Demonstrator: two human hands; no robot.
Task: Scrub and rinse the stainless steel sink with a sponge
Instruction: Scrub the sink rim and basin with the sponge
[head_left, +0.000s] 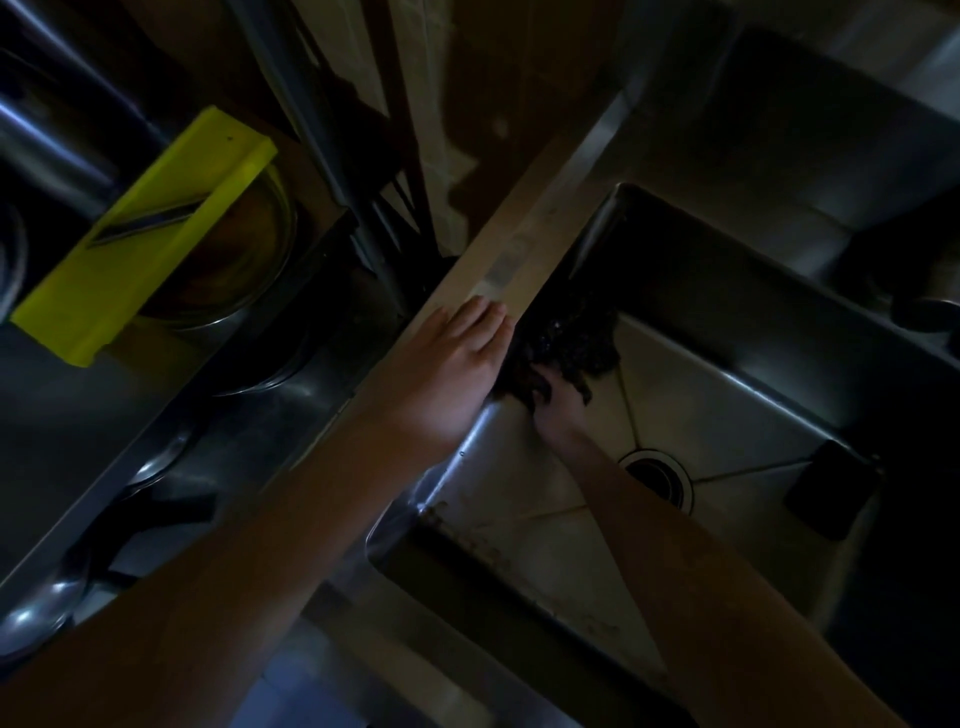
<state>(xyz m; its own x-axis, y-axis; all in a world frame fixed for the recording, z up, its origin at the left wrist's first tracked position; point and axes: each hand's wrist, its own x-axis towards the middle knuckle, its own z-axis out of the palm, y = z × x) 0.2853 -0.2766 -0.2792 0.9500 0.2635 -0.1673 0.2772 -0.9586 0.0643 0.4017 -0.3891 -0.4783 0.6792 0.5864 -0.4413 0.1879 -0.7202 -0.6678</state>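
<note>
The scene is dim. A stainless steel sink (717, 405) fills the right half, with a round drain (660, 480) in its floor. My left hand (457, 358) rests flat, fingers straight, on the pale divider rim (519, 249) along the sink's left edge. Inside the basin my right hand (558, 402) grips a dark scrubbing sponge (571, 338) pressed against the sink's left wall, just below the rim. Brown grime (467, 535) specks the near corner of the basin.
Left of the rim lies a second basin (182, 415) holding steel dishes and a spoon (41, 618). A yellow slicer (145, 234) leans over a steel bowl (244, 260). A dark flat object (831, 488) lies at the sink's right side.
</note>
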